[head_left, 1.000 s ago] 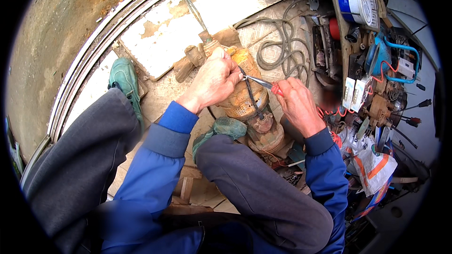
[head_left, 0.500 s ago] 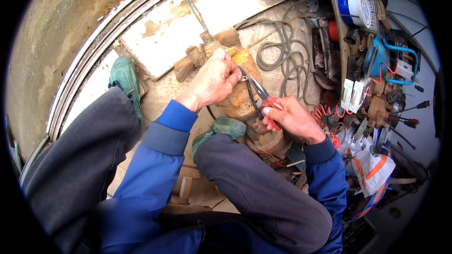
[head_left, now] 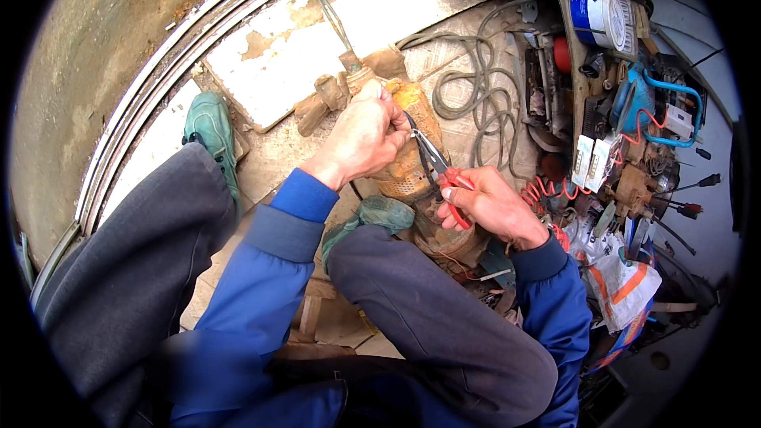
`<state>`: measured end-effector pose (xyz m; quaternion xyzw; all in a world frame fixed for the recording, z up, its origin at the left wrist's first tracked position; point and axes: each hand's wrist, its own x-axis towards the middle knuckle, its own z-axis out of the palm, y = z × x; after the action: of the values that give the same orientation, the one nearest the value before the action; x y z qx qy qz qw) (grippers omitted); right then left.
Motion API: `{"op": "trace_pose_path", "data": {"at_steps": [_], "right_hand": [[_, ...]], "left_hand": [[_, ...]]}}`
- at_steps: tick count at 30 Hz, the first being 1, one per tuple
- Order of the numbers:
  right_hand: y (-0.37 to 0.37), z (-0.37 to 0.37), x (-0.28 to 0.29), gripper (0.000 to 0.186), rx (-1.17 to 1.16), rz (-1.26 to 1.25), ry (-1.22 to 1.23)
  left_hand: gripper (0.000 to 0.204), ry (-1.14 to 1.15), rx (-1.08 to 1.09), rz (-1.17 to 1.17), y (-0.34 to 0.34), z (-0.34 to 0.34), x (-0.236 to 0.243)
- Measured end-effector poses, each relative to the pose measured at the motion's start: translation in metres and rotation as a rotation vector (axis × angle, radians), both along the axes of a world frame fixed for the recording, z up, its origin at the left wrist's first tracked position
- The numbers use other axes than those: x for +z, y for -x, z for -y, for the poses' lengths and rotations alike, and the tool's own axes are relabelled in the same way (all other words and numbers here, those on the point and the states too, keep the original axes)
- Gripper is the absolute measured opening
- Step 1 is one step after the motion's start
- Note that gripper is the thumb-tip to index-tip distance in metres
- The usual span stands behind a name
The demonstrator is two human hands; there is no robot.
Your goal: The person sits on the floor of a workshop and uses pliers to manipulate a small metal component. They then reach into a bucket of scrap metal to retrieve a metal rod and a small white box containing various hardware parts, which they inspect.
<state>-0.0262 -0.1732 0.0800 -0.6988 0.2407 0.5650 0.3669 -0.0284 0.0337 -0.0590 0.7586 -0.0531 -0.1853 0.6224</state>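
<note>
Projecting up-left, needle-nose pliers (head_left: 449, 177) are clamped in the right hand (head_left: 497, 203), tips at the left hand (head_left: 363, 138). The latter pinches black cable (head_left: 424, 162).

Red-hndl pliers (head_left: 447, 177), grn shoe (head_left: 212, 128), blu sleeves (head_left: 258, 289)

Right of the frame's centre, the right grip (head_left: 498, 203) is now lower and turned thumb-up; the pliers (head_left: 445, 172) slant more steeply than a second ago, more red handle (head_left: 459, 217) showing.
</note>
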Motion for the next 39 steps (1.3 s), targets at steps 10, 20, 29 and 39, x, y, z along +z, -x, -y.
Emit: {"op": "trace_pose_path", "data": {"at_steps": [10,20,29,39], "right_hand": [[-0.012,-0.023,0.007,0.023,0.137,0.071,0.121],[-0.003,-0.018,0.009,0.023,0.623,0.603,0.141],[-0.023,-0.018,0.035,0.017,0.256,0.088,0.133],[-0.002,0.036,-0.021,0.023,1.096,1.054,0.34]], "left_hand": [[0.01,-0.058,0.012,0.007,0.0,0.003,0.003],[0.008,-0.013,0.057,0.011,0.001,0.004,-0.005],[0.01,0.022,0.003,-0.024,0.0,-0.002,-0.001],[0.009,0.083,-0.072,-0.019,-0.005,-0.007,-0.007]]}}
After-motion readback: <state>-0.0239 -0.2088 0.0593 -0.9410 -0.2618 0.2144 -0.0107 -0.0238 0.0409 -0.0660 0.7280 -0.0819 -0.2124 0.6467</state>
